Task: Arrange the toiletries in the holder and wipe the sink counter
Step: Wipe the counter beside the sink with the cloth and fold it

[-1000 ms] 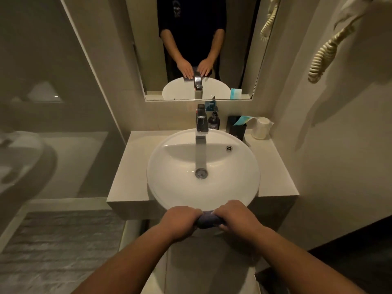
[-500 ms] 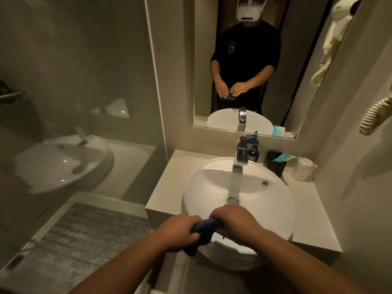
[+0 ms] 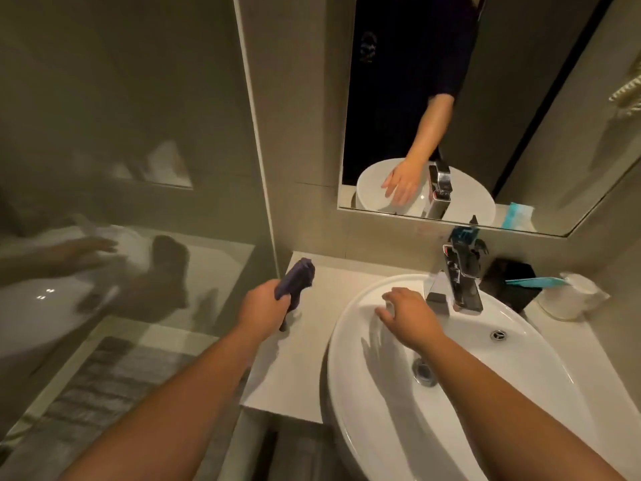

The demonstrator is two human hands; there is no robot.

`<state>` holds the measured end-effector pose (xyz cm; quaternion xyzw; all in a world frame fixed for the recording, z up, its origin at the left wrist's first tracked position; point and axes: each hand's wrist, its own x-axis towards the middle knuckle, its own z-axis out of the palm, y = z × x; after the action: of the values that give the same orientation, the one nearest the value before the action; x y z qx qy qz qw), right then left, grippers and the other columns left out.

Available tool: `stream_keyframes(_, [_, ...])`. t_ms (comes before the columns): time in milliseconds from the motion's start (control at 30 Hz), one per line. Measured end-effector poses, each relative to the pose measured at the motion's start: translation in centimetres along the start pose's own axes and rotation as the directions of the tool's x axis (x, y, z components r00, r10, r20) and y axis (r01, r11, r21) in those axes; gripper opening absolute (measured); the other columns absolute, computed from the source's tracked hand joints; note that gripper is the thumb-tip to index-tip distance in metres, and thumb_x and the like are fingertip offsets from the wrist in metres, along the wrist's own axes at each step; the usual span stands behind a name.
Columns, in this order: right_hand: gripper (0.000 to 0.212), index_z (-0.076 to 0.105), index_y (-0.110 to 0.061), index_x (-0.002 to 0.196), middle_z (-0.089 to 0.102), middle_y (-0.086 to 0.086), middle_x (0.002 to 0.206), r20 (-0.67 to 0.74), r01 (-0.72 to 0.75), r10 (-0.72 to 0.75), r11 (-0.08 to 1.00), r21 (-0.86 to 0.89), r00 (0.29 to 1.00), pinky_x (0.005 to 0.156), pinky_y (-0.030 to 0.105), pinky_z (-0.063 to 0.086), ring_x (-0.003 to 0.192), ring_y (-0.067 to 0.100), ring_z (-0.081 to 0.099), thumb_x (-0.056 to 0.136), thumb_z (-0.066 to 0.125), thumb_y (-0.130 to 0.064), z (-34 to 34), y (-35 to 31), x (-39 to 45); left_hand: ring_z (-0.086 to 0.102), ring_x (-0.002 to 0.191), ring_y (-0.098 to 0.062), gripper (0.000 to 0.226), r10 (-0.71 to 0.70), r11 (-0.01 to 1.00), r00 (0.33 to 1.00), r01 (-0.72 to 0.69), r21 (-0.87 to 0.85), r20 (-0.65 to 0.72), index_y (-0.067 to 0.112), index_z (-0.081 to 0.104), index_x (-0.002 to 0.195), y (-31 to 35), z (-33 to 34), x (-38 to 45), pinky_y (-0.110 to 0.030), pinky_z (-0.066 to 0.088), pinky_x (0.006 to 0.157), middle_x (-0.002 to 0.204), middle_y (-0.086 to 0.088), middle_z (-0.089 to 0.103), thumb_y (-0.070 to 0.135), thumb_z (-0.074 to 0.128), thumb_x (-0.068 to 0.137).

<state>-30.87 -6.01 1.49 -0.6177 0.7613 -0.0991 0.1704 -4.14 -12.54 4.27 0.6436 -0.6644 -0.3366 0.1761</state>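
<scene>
— So, where's the cloth [image 3: 295, 282]?

— In the left hand [image 3: 262, 307], out over the left stretch of the counter [image 3: 298, 362]. The fist is clenched around its lower part; the rest sticks up and forward past the knuckles toward the back wall.

— What does it look like?

— Dark, purplish-blue, bunched into a thick roll rather than spread flat. A short tail hangs below the fist, just above the counter. Whether that tail touches the stone I can't tell; the light is dim there.

— And the right hand [image 3: 409, 315]?

— Empty, palm down, fingers loosely spread. It sits at the back-left of the sink [image 3: 503, 383], over the rim just beside the base of the tap [image 3: 458, 282].

— The toiletries?

— At the back right. A black holder [image 3: 510, 282] stands behind the tap, with a teal packet [image 3: 534, 282] lying across its top. A white cup [image 3: 569, 296] sits just right of it, near the wall. Something dark and teal shows behind the tap, probably a small bottle, mostly hidden.

— Anything else?

— The mirror [image 3: 520, 98] above repeats the open hand over the basin.
</scene>
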Motion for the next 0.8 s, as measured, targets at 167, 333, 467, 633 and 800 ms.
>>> stream_keyframes(167, [0.052, 0.048, -0.015, 0.138, 0.036, 0.016, 0.153, -0.119, -0.046, 0.038, 0.997, -0.065, 0.992, 0.115, 0.042, 0.022, 0.144, 0.033, 0.025, 0.095, 0.048, -0.044, 1.9, 1.1, 5.9, 0.065, 0.075, -0.027, 0.027, 0.031, 0.994, 0.991, -0.044, -0.101, -0.127, 0.024, 0.064, 0.108, 0.0, 1.0, 9.3, -0.028, 0.047, 0.062, 0.091, -0.007, 0.07, 0.019, 0.045, 0.09])
stream_keyframes(333, [0.062, 0.054, -0.015, 0.134, 0.039, 0.016, 0.152, -0.126, -0.03, 0.022, 0.997, -0.066, 0.992, 0.117, 0.047, 0.02, 0.145, 0.036, 0.025, 0.092, 0.033, -0.055, 5.1, 2.2, 8.2, 0.064, 0.09, -0.034, 0.028, 0.064, 0.993, 0.969, -0.085, -0.078, -0.241, 0.017, 0.064, 0.111, 0.1, 3.2, 16.0, -0.037, 0.052, 0.076, 0.098, -0.014, 0.07, 0.012, 0.049, 0.087])
stream_keyframes(467, [0.058, 0.062, -0.015, 0.125, 0.052, 0.015, 0.143, -0.23, -0.008, -0.026, 0.99, -0.144, 0.973, 0.111, 0.047, 0.032, 0.138, 0.038, 0.038, 0.092, 0.03, -0.051, 6.6, 2.9, 8.4, 0.061, 0.103, -0.029, 0.042, 0.259, 0.963, 0.915, -0.22, 0.154, -0.31, 0.022, 0.061, 0.119, -0.4, 4.9, 19.4, -0.033, 0.046, 0.081, 0.113, -0.008, 0.068, 0.006, 0.052, 0.081])
stream_keyframes(633, [0.048, 0.065, -0.013, 0.117, 0.058, 0.014, 0.135, -0.316, -0.018, -0.05, 0.978, -0.209, 0.947, 0.108, 0.045, 0.034, 0.133, 0.036, 0.045, 0.093, 0.034, -0.041, 7.3, 3.0, 8.9, 0.031, 0.141, -0.024, 0.057, 0.411, 0.657, 0.865, -0.5, 0.565, 0.288, 0.02, 0.035, 0.145, -3.9, 8.9, 21.4, -0.037, 0.021, 0.115, 0.154, -0.005, 0.034, 0.022, 0.051, 0.09])
stream_keyframes(800, [0.045, 0.065, -0.011, 0.114, 0.06, 0.015, 0.132, -0.357, -0.021, -0.052, 0.98, -0.198, 0.933, 0.107, 0.048, 0.04, 0.132, 0.036, 0.046, 0.089, 0.034, -0.031, 7.8, 3.2, 8.9, 0.012, 0.148, -0.026, 0.063, 0.375, 0.556, 0.815, -0.579, 0.596, 0.442, 0.018, 0.021, 0.15, -5.0, 8.9, 22.1, -0.043, 0.007, 0.12, 0.161, -0.007, 0.014, 0.043, 0.037, 0.094])
